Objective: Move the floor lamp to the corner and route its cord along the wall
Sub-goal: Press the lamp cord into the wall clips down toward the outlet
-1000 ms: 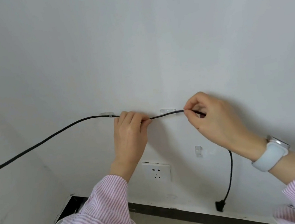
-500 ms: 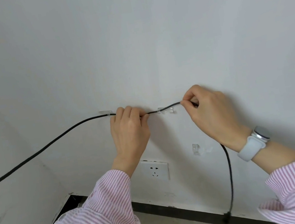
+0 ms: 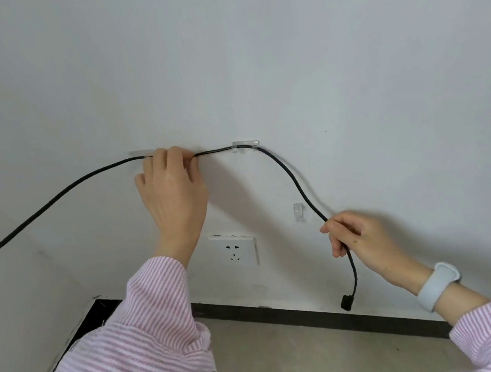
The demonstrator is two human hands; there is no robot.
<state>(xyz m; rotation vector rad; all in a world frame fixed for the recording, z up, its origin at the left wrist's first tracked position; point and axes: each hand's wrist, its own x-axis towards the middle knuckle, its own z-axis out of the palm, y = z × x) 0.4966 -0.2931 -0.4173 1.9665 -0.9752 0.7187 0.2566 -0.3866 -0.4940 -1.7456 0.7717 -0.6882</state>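
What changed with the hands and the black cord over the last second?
The right hand left the upper clear plastic clip and slid down the thin black lamp cord, now gripping it just right of the lower clear clip, which is still empty. The cord now sits in the upper clip. The left hand stayed pinching the cord at the wall; the black plug still dangles.

- Cord [image 3: 46, 204] exits frame at left edge; lamp end out of view.
- My left hand [image 3: 173, 191] covers the cord stretch beside the first clip [image 3: 140, 153]; can't tell if it's seated.
- Plug [image 3: 346, 302] prongs too small to make out.
- Both sleeves cropped at bottom edge.
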